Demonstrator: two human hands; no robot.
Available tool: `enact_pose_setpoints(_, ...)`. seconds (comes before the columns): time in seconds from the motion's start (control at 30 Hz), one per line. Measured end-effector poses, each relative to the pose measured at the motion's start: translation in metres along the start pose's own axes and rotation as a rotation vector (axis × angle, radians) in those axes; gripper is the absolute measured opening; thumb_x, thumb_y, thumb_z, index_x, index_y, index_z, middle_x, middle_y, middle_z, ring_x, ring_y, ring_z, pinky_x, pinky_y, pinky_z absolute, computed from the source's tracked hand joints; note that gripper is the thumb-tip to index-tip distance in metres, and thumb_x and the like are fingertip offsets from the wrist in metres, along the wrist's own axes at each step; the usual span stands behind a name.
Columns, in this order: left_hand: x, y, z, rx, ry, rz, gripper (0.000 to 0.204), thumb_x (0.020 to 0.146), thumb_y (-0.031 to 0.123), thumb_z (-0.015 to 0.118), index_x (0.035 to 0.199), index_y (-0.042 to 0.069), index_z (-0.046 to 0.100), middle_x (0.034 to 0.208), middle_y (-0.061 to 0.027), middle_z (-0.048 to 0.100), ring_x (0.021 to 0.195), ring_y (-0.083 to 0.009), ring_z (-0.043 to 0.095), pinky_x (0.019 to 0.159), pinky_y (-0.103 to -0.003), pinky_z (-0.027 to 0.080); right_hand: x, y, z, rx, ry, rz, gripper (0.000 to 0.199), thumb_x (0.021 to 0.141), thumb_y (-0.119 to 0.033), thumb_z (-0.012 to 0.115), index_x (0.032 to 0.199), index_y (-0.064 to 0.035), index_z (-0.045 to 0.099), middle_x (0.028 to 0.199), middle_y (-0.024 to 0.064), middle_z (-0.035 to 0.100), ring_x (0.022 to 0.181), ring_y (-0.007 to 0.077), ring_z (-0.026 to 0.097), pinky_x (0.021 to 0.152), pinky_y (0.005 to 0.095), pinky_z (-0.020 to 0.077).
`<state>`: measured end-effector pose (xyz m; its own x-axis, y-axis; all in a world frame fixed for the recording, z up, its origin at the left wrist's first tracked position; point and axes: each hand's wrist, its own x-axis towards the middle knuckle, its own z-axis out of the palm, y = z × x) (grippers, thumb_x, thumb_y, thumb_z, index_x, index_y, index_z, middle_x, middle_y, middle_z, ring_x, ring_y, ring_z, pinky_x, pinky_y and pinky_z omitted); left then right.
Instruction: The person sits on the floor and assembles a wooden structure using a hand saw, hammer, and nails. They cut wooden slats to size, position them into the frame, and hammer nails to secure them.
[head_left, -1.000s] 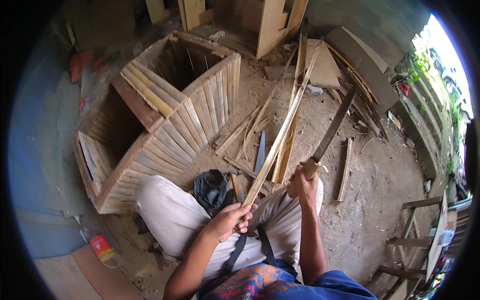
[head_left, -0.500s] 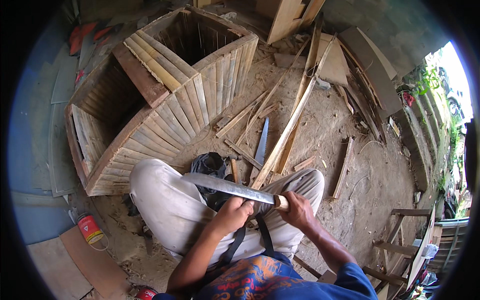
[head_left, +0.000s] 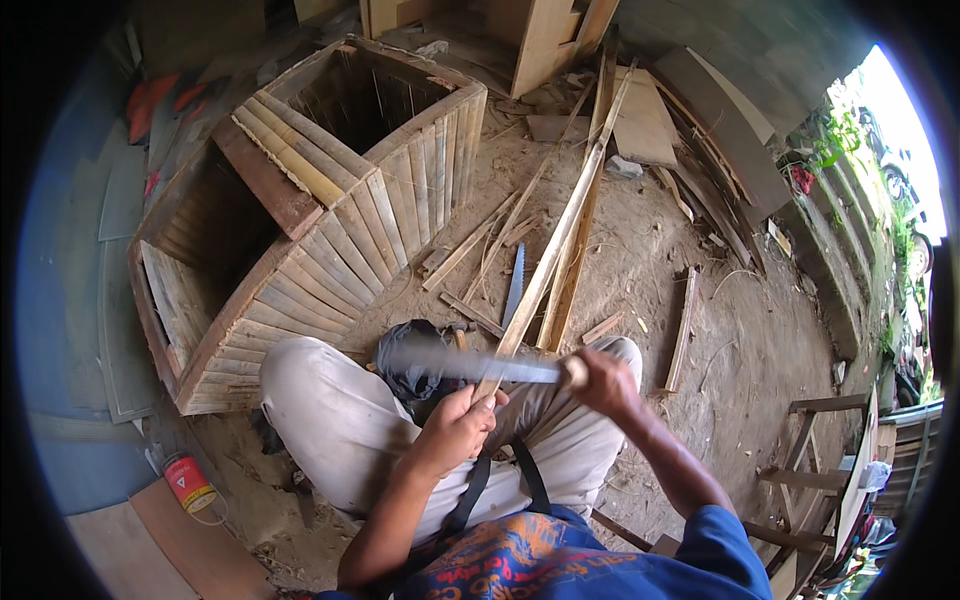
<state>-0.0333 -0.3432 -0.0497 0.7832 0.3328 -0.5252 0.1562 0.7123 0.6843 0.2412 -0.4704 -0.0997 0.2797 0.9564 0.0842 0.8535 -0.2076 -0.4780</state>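
swung down across the bamboo strip (head_left: 556, 250) now: machete (head_left: 470, 365), gripped in right hand (head_left: 603, 380); left hand (head_left: 455, 430) clenched on strip's near end.

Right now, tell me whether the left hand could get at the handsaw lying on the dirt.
Probably not freely: the left hand grips the long bamboo strip, and the handsaw lies beyond the knees, past the machete.
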Motion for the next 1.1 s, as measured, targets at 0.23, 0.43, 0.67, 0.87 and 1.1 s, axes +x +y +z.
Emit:
enact_pose_setpoints(0.23,-0.008,0.005,0.005,-0.034,0.005,-0.056,0.018,0.107,0.019,0.047,0.115,0.005,0.056,0.072,0.0047,0.044,0.048,-0.0004,0.031,0.04,-0.021,0.024,0.006,0.014,-0.011,-0.073,-0.059,0.089,0.028,0.098,-0.026,0.06,0.115,-0.0055,0.067,0.074,0.0134,0.07,0.064,0.0243,0.071,0.059,0.0364,0.0618)
enact_pose_setpoints(0.43,0.004,0.015,0.001,-0.102,0.031,-0.087,0.018,0.107,0.019,0.048,0.112,0.005,0.058,0.071,0.0067,0.041,0.048,-0.0005,0.027,0.042,-0.021,0.02,0.0,0.005,0.003,-0.103,0.057,0.044,0.031,0.082,-0.028,0.079,0.102,-0.0094,0.066,0.08,0.0127,0.071,0.076,0.0305,0.072,0.067,0.0436,0.0603)
enact_pose_setpoints(0.67,0.002,0.022,-0.002,-0.11,0.019,-0.105,0.02,0.107,0.02,0.046,0.116,0.004,0.056,0.071,0.0076,0.037,0.048,-0.0006,0.026,0.043,-0.021,0.019,-0.003,-0.012,-0.003,0.022,-0.152,0.032,0.034,0.084,-0.028,0.076,0.109,-0.0078,0.066,0.085,0.0201,0.072,0.077,0.0358,0.073,0.068,0.0472,0.0589)
enact_pose_setpoints(0.87,0.009,0.018,-0.002,-0.056,0.09,-0.079,0.02,0.107,0.019,0.045,0.116,0.004,0.055,0.071,0.0072,0.038,0.048,-0.0006,0.026,0.042,-0.021,0.02,0.002,0.002,-0.002,0.033,-0.116,0.291,0.03,0.085,-0.026,0.073,0.106,-0.0055,0.065,0.085,0.0217,0.072,0.079,0.0393,0.072,0.071,0.0496,0.058)
enact_pose_setpoints(1.1,-0.004,0.017,-0.003,-0.1,0.041,-0.114,0.021,0.107,0.021,0.047,0.116,0.004,0.056,0.072,0.0073,0.038,0.048,-0.0009,0.026,0.043,-0.021,0.02,0.036,0.015,-0.02,0.012,-0.064,0.479,0.035,0.097,-0.044,0.063,0.108,-0.011,0.067,0.079,0.0145,0.073,0.071,0.0282,0.073,0.065,0.0438,0.0613)
